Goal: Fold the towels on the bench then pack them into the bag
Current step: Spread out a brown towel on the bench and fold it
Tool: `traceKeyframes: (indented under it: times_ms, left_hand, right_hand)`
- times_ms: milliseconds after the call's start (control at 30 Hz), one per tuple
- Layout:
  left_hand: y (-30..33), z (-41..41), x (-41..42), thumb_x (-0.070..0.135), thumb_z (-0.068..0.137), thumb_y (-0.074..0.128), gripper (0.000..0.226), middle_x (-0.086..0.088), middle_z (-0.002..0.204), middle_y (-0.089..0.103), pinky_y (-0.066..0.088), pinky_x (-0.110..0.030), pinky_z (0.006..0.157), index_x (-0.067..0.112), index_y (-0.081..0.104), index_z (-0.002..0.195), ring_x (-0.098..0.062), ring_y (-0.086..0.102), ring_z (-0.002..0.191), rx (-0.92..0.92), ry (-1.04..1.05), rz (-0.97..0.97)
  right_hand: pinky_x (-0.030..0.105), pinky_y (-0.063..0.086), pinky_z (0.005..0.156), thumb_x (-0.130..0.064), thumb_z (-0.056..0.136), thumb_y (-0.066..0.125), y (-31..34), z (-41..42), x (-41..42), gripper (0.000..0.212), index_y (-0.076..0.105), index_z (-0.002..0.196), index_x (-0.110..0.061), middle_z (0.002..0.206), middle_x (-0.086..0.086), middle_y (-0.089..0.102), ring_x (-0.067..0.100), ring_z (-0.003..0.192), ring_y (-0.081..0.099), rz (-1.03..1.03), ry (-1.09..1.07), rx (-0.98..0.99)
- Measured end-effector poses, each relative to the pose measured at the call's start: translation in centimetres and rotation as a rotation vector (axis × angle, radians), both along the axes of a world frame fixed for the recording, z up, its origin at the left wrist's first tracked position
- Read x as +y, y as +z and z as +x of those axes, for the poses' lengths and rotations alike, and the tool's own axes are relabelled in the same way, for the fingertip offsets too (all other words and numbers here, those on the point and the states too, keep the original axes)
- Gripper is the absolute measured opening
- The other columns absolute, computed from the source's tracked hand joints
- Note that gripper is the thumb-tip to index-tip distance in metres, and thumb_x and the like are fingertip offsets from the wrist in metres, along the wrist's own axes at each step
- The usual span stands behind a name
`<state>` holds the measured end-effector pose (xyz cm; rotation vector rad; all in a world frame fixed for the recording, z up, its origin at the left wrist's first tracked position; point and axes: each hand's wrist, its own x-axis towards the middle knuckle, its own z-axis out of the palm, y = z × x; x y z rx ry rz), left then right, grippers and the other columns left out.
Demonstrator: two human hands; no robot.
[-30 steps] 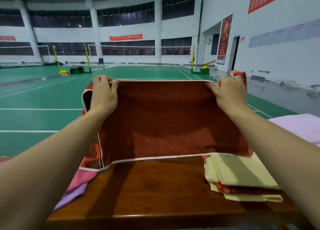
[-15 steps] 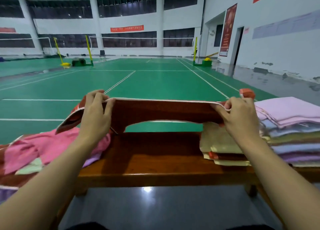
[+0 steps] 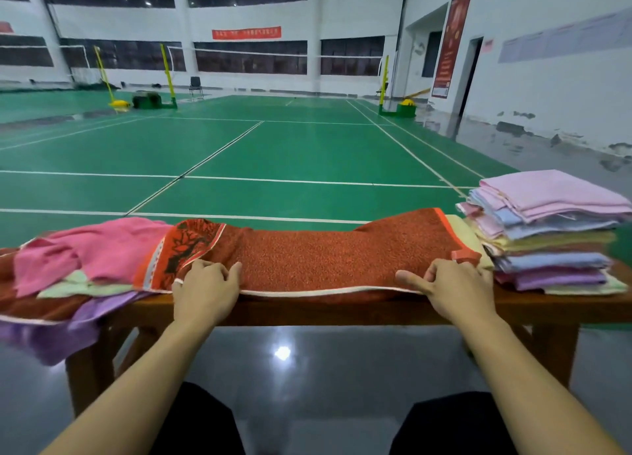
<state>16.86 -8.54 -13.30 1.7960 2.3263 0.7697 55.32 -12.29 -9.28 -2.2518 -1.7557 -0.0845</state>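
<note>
Red towel (image 3: pixel 342 256) laid lengthwise on the wooden bench (image 3: pixel 342 312), both hands at its near edge.
Left hand (image 3: pixel 205 290) and right hand (image 3: pixel 455 290) each pinch the white-trimmed hem, fingers curled, thumbs on top; folded stack (image 3: pixel 554 235) sits just right.

Green court floor (image 3: pixel 307 153) with white lines runs out well beyond the grip. Yellow net posts stand far off: one (image 3: pixel 168 75) ahead-left, one (image 3: pixel 384 81) ahead-right, with a net (image 3: pixel 273 53) strung between them and a dark chair (image 3: pixel 195 85) near the left post. Red banner (image 3: pixel 246 32) high on the back wall, text too blurred to read; tall red poster (image 3: pixel 450 40) on the wall far right.
</note>
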Motion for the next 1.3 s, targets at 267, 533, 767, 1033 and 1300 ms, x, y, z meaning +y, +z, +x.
traceKeyframes:
  times_ms: [267,533,767,1033,1300]
  left_hand:
    - [2.9,4.3,-0.9,0.047,0.093,0.060,0.036,-0.013,0.117,0.058,0.049,-0.044,0.090,0.014,0.065,0.107,-0.036,0.055,0.115,0.357,-0.071,-0.001]
    - [5.3,21.2,3.1,0.041,0.088,0.074,0.016,0.010,0.083,0.069,0.052,-0.029,0.076,0.029,0.066,0.081,-0.011,0.065,0.079,-0.403,-0.694,-0.035]
    - [4.5,32.5,7.8,0.029,0.081,0.079,0.014,0.004,0.076,0.074,0.058,-0.036,0.080,0.026,0.067,0.075,-0.018,0.071,0.074,-0.450,-0.842,-0.042]
    - [4.9,37.3,10.2,0.045,0.080,0.074,0.025,-0.005,0.077,0.074,0.059,-0.041,0.080,0.021,0.069,0.076,-0.031,0.072,0.079,-0.326,-0.817,-0.076]
    - [4.3,39.7,10.7,0.051,0.088,0.058,0.046,-0.014,0.109,0.072,0.054,-0.042,0.089,0.014,0.066,0.114,-0.038,0.069,0.101,-0.136,-0.784,-0.191]
  right_hand:
    - [0.042,0.049,0.079,-0.071,0.096,0.036,0.7,1.1,0.5,0.060,0.064,0.078,-0.021,0.079,0.005,0.067,0.033,0.085,0.063,0.271,-0.024,0.172]
    - [0.039,0.048,0.079,-0.046,0.101,0.053,2.3,4.9,3.1,0.035,0.065,0.085,-0.016,0.089,0.004,0.067,0.029,0.089,0.060,0.445,-0.064,0.507]
    - [0.037,0.052,0.070,-0.043,0.090,0.061,4.5,9.2,10.5,0.049,0.056,0.059,-0.006,0.060,0.006,0.053,0.033,0.070,0.060,0.172,-0.071,0.446]
    - [0.039,0.058,0.079,-0.029,0.092,0.071,4.1,11.2,17.9,0.013,0.071,0.083,-0.021,0.087,0.000,0.070,0.019,0.081,0.064,0.030,0.019,0.716]
    - [0.008,0.049,0.067,-0.013,0.087,0.078,1.1,12.7,18.9,0.019,0.078,0.106,-0.010,0.098,0.001,0.075,-0.001,0.079,0.063,0.061,0.139,0.886]
